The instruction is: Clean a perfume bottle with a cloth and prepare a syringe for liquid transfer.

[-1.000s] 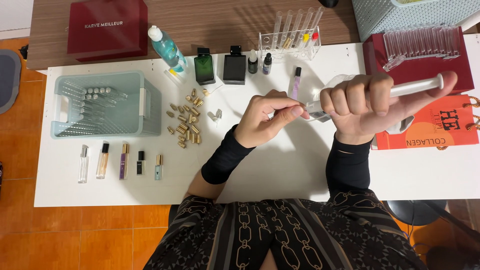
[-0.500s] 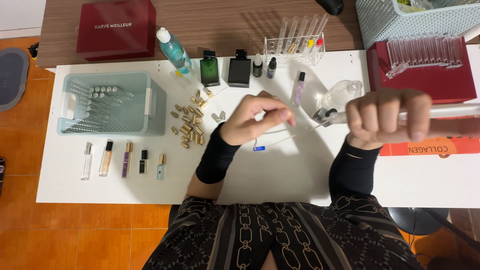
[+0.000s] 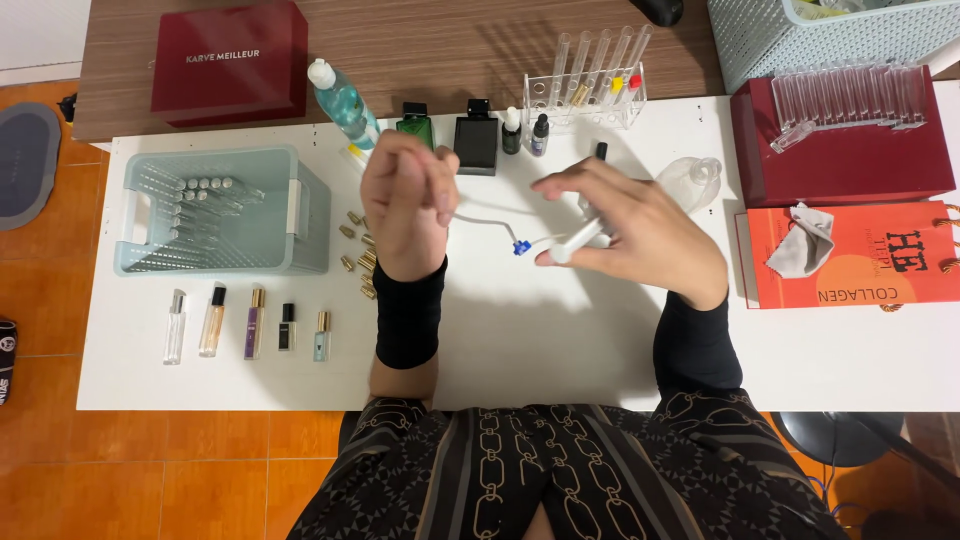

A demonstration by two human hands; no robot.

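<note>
White table (image 3: 560, 350) on orange tile floor (image 3: 150, 480), wood cabinet (image 3: 420, 50) behind; right hand (image 3: 640, 235) closed on syringe (image 3: 580, 238) above table centre; left hand (image 3: 405, 200) pinching thin tube (image 3: 485, 222) leading to blue tip (image 3: 520, 247); teal basket (image 3: 215, 210) left, gold caps (image 3: 358, 255) beside it, red box (image 3: 840, 150) right.
</note>
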